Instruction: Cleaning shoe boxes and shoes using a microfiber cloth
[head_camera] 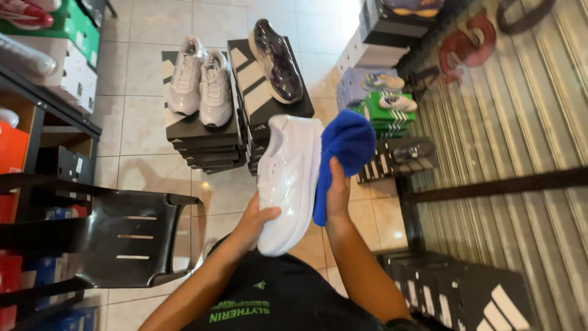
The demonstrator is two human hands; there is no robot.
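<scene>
1. The left hand point(257, 219) is closed around the lower end of a white shoe point(286, 181), thumb across its glossy side and fingers underneath. The shoe is held up in the air, in front of the person's chest, so that the side is open to the cloth.
2. The right hand point(337, 195) is clenched on a blue cloth point(346, 153), which is bunched and pressed against the right side of the white shoe, apparently to rub it.
3. Beyond the white shoe, on the tiled floor, stand stacks of black shoe boxes point(205, 136). A pale pair of shoes point(201, 82) rests on the left stack, and a dark glossy shoe point(275, 59) on the next; the stacks appear to act as display stands.
4. Left of the white shoe stands a black plastic chair point(131, 238).
5. Right of the white shoe, more boxes with shoes on them line a metal shutter point(520, 122).
</scene>
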